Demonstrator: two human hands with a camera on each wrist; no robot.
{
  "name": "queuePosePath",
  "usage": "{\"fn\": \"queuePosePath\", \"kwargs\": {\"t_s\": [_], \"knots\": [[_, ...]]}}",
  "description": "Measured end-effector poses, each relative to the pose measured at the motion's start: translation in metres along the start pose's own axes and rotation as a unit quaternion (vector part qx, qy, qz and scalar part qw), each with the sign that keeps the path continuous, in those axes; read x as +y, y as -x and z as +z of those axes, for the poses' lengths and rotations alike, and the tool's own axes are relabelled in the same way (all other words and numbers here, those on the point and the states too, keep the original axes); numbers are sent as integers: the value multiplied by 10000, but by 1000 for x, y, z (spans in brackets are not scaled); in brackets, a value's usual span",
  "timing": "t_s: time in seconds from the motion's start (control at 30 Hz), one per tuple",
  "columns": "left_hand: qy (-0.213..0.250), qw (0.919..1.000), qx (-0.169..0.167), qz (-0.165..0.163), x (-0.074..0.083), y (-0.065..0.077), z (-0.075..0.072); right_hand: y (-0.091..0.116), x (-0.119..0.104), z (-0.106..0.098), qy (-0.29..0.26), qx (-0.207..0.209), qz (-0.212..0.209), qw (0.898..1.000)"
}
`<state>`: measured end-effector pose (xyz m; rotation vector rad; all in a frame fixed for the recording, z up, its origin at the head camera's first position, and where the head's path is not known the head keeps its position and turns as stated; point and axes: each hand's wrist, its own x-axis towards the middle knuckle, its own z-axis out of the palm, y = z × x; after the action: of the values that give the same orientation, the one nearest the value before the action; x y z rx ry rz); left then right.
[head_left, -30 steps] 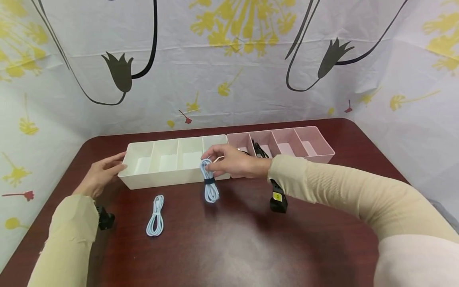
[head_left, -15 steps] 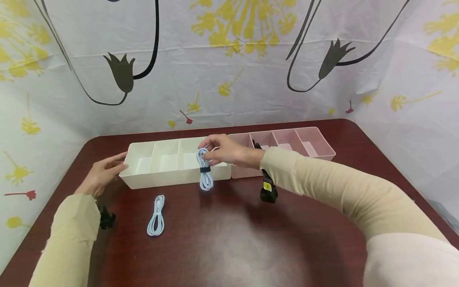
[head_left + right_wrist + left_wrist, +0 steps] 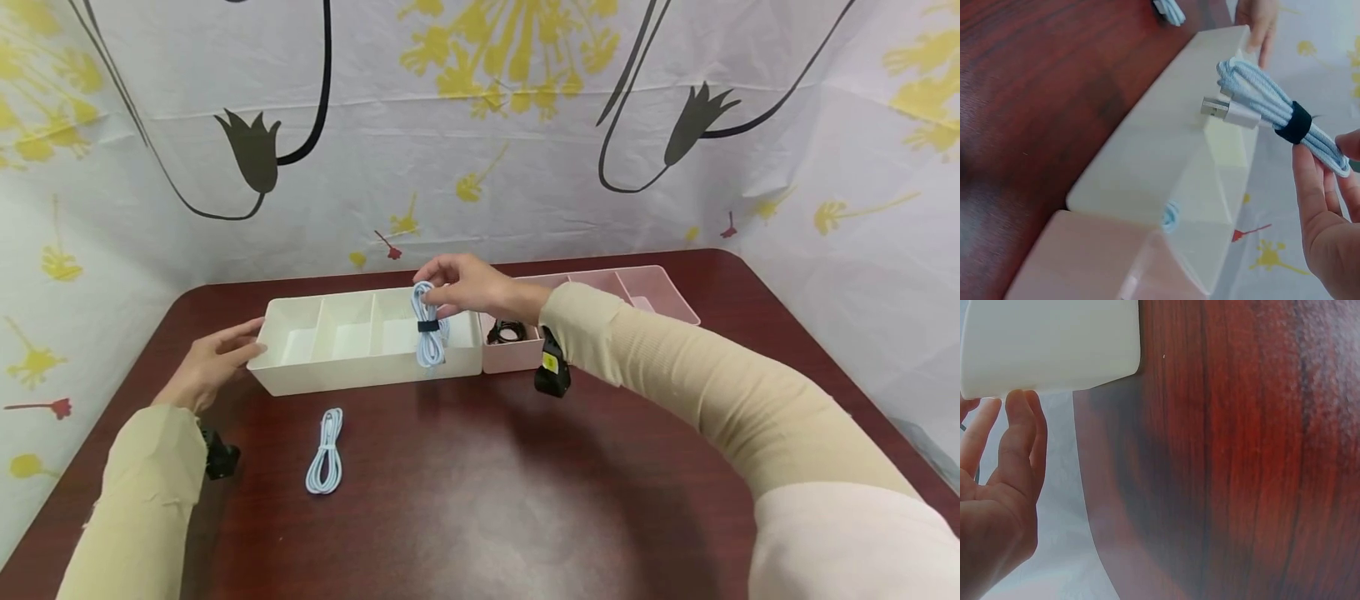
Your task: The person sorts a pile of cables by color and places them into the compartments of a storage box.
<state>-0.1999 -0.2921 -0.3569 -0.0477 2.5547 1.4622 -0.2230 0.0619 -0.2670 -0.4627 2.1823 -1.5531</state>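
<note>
My right hand (image 3: 476,287) pinches one end of a light-blue coiled USB cable (image 3: 1260,100), held with a black strap. The coil hangs above the third compartment of the white divided box (image 3: 360,373); in the right wrist view its metal plug (image 3: 1215,107) shows. My left hand (image 3: 210,362) touches the white box's left end with extended fingers (image 3: 1019,419). Another light-blue coiled cable (image 3: 325,454) lies on the table in front of the box. Inside the box's right-end compartment, the right wrist view shows part of a light-blue coil (image 3: 1170,215).
A pink divided box (image 3: 517,358) stands against the white box's right end, with a black coiled cable (image 3: 508,333) in it, partly behind my right wrist. Both boxes sit near the back of the dark red table (image 3: 450,500). Patterned fabric (image 3: 360,192) hangs around the table.
My right hand has carried the light-blue cable away from me and slightly left, from in front of the white box to above it. The left hand has stayed at the box's end.
</note>
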Motion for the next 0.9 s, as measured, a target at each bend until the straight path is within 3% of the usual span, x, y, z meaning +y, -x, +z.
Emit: {"fn": "queuePosePath", "kwargs": {"t_s": [0.57,0.9], "knots": [[-32,10000,-26,1,1,0,0,-19,-24,1,-166,-19,-332,9993],[7,10000,-5,-4,0,0,0,-29,-26,3,-269,-91,-222,9993]]}}
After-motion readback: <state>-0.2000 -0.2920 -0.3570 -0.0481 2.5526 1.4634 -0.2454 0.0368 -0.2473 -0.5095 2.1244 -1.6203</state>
